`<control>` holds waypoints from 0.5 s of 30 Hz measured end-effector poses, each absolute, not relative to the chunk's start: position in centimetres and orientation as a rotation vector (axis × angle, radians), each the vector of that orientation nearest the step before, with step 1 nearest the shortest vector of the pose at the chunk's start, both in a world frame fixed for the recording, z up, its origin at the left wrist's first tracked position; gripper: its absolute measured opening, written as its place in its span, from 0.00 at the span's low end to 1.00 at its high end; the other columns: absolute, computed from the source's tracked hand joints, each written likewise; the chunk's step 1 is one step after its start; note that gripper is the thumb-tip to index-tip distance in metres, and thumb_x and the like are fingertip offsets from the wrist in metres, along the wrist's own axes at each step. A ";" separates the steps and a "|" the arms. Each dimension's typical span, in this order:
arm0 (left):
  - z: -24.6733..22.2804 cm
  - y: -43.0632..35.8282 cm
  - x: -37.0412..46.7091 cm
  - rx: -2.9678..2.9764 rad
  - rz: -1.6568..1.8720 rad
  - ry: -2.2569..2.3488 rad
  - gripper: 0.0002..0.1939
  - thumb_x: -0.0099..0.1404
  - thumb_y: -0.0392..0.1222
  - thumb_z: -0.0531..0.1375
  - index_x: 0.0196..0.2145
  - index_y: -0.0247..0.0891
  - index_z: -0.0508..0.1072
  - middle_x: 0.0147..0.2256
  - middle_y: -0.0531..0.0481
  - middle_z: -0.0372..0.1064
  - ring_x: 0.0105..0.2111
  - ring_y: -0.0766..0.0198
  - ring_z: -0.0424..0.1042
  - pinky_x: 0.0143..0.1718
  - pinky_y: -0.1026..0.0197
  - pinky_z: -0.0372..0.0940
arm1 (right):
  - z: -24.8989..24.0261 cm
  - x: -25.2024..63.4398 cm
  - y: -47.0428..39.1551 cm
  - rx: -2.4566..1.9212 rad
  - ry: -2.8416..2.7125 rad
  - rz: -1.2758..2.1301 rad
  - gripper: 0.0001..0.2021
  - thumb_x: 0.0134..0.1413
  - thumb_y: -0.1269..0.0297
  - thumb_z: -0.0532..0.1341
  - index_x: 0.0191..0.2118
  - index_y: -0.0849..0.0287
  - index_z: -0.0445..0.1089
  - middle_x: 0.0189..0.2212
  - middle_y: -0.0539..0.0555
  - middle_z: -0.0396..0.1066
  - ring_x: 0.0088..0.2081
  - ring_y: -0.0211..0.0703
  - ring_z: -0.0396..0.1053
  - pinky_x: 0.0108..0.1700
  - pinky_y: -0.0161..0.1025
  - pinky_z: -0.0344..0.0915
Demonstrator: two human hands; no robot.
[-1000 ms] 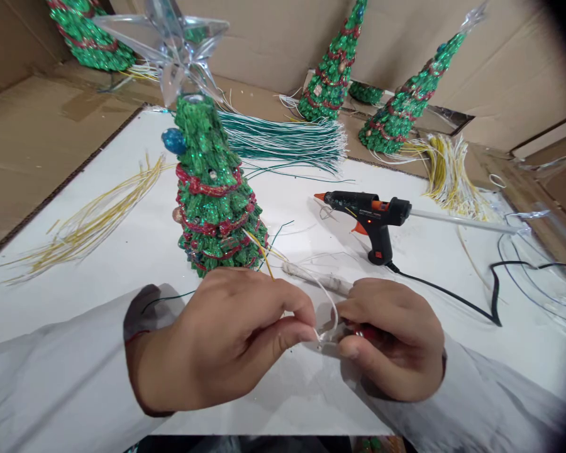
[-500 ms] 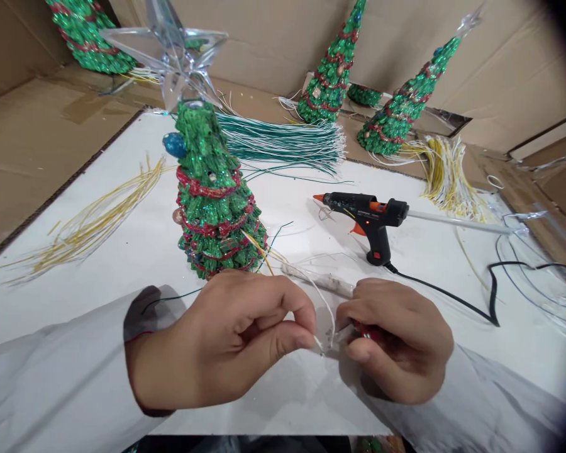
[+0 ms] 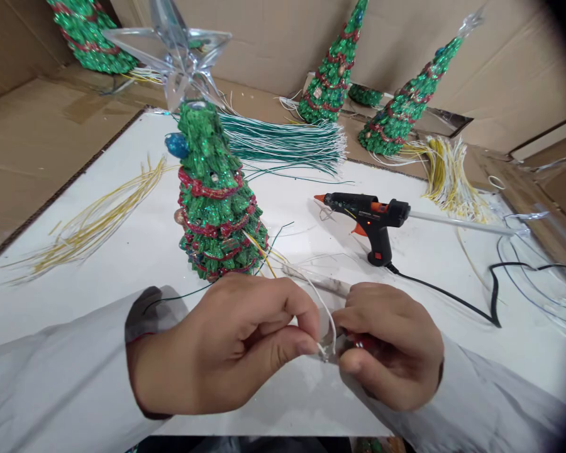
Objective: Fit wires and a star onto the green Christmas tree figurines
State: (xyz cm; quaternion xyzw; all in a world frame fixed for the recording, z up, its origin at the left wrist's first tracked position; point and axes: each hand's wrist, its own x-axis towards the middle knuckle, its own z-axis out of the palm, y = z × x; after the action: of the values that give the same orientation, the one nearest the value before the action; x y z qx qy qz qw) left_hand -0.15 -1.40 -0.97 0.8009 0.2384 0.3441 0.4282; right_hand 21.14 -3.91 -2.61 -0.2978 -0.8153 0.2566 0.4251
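My left hand (image 3: 245, 340) pinches a thin white wire (image 3: 327, 305) between thumb and forefinger. The wire runs back in a curve toward the decorated green Christmas tree figure (image 3: 212, 195), which carries a clear star (image 3: 179, 53) on top. Opposite, my right hand (image 3: 391, 346) is wrapped round a small red-handled tool (image 3: 365, 341); most of it is hidden inside the fist, so its exact kind does not show. The tool's front end is close to the wire's tip, and I cannot tell if they touch. Yellow wires (image 3: 261, 251) stick out of the tree's side.
A black glue gun (image 3: 370, 214) lies to the right, its cord trailing off rightward. Green wires (image 3: 283, 145) lie in a bundle behind, yellow and white ones (image 3: 94, 220) at left. A whitish stick (image 3: 316, 280) rests behind my hands. More trees (image 3: 330, 75) stand at the back.
My right hand has moved slightly left, bringing the red-handled tool closer to the wire's tip. My left hand has shifted slightly right and keeps its pinch.
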 end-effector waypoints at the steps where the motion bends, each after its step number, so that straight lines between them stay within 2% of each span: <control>1: -0.9 -1.4 -0.2 1.989 0.857 0.597 0.06 0.67 0.37 0.58 0.31 0.38 0.66 0.17 0.61 0.60 0.17 0.73 0.59 0.20 0.71 0.55 | -2.6 21.1 -3.9 -0.744 -2.030 0.644 0.12 0.63 0.59 0.57 0.33 0.62 0.70 0.15 0.51 0.66 0.17 0.35 0.57 0.21 0.37 0.53; 7: -1.5 -1.2 0.0 1.978 0.904 0.528 0.05 0.67 0.37 0.58 0.32 0.38 0.66 0.16 0.62 0.59 0.15 0.74 0.56 0.19 0.71 0.53 | -2.9 21.1 -4.2 -0.797 -1.946 0.648 0.13 0.63 0.57 0.57 0.32 0.60 0.69 0.16 0.49 0.65 0.18 0.34 0.56 0.23 0.36 0.52; 11: -1.9 -1.1 0.0 2.003 0.921 0.517 0.05 0.68 0.37 0.58 0.32 0.38 0.66 0.17 0.60 0.62 0.17 0.73 0.62 0.21 0.70 0.56 | -2.9 21.0 -4.1 -0.752 -1.975 0.675 0.12 0.63 0.59 0.56 0.33 0.61 0.70 0.16 0.50 0.65 0.17 0.34 0.56 0.22 0.36 0.52; 15: -2.0 -1.3 -0.1 2.007 0.934 0.523 0.04 0.67 0.36 0.58 0.33 0.39 0.66 0.17 0.61 0.59 0.17 0.72 0.62 0.20 0.70 0.55 | -2.7 21.0 -3.9 -0.744 -1.994 0.678 0.12 0.63 0.59 0.57 0.33 0.62 0.70 0.15 0.49 0.64 0.17 0.34 0.56 0.22 0.36 0.52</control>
State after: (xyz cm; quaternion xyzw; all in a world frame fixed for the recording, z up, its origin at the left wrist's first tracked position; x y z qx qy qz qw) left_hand -0.12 -1.32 -2.04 0.8006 0.2088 0.3728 0.4201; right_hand 21.04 -3.94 -2.75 -0.2992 -0.8024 0.2726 0.4385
